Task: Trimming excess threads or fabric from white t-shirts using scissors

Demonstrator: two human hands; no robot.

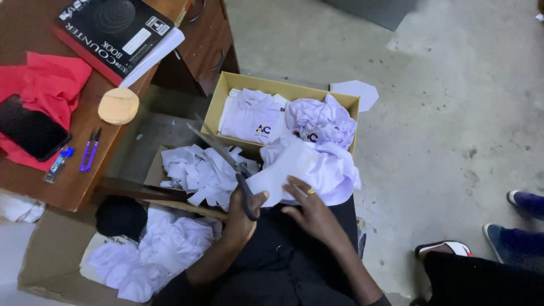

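Near us, our left hand [241,218] is clamped on the scissors [226,161], thumb through the dark handle loop. Their long axis runs from our lap up and to the left; blades slightly apart, tips over the white scraps [198,173]. Our right hand [311,212] lies flat, fingers spread, pinning the white cloth piece [283,173] just right of the blades. Beyond, a cardboard box [218,99] of folded white shirts [252,116]. Farther left, the bench [85,136].
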